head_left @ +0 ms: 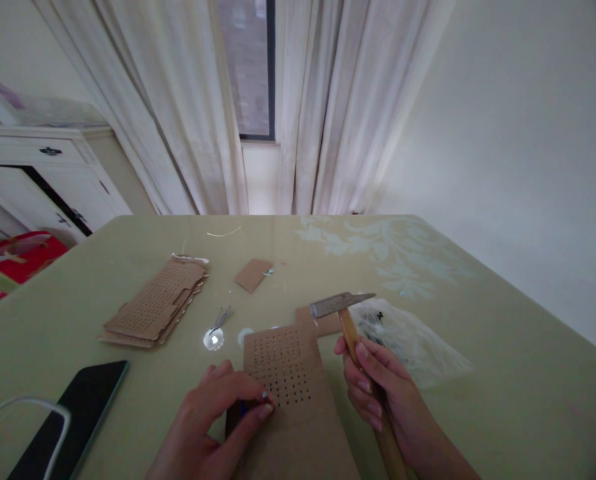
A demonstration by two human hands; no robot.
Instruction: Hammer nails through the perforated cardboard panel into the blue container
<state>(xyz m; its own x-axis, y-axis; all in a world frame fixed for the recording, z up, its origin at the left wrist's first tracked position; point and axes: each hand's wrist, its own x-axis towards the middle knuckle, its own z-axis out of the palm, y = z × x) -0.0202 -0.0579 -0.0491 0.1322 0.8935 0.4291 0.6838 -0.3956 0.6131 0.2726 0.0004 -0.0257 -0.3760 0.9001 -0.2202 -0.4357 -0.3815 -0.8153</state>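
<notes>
My left hand (218, 417) rests on the near-left part of a brown cardboard piece (303, 433) punched with rows of small holes. Thumb and forefinger pinch what looks like a nail (265, 395) beside the hole rows; only its small metallic top shows. A dark, bluish thing under that hand is mostly hidden. Wrapped round the wooden handle of a hammer (353, 333), my right hand (378, 380) holds it raised to the right of the cardboard, its metal head pointing left. Several loose nails (221, 320) lie beyond my left hand.
A stack of perforated cardboard (153, 303) lies at left, with a dark tablet-like device (78, 413) and white cable (61, 427) nearer. A small cardboard square (253, 275) sits farther back. Behind the hammer lies a clear plastic bag (418, 340). Curtains and a wall stand beyond the table.
</notes>
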